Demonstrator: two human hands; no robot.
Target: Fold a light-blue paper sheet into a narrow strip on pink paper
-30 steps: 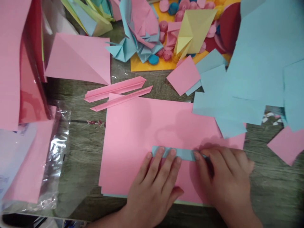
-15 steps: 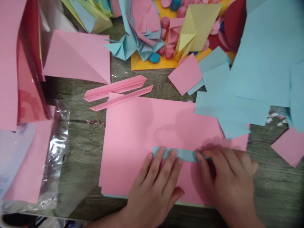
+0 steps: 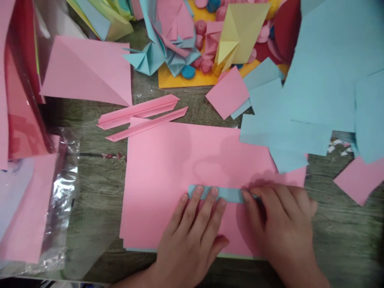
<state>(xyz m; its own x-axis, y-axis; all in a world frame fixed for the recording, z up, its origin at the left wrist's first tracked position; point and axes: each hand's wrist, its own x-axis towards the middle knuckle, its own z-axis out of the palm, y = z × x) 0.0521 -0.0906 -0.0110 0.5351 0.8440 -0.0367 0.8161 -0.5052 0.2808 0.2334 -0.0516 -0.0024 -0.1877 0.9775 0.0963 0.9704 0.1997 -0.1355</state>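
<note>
A narrow folded strip of blue paper (image 3: 229,195) lies across a stack of pink paper sheets (image 3: 156,168). My left hand (image 3: 192,232) rests flat near the strip's left end, fingers spread, with several fingertips pressing on it. At the other end, my right hand (image 3: 279,224) is closed, thumb and forefinger pinching the strip against the pink sheets. The right fingers cover that end. Up and to the left lie two folded pink paper strips (image 3: 141,112), their lower one partly over the stack's corner.
Blue paper sheets (image 3: 324,80) overlap the stack's upper right. Small pink squares (image 3: 229,93) lie nearby. Behind are folded blue and pink paper pieces (image 3: 150,58) and a yellow board (image 3: 171,78) with coiled paper pieces. Clear plastic (image 3: 64,200) with pink paper is at left.
The whole view has shifted slightly, so everything appears a little further left. Both hands keep nearly the same place on the blue strip.
</note>
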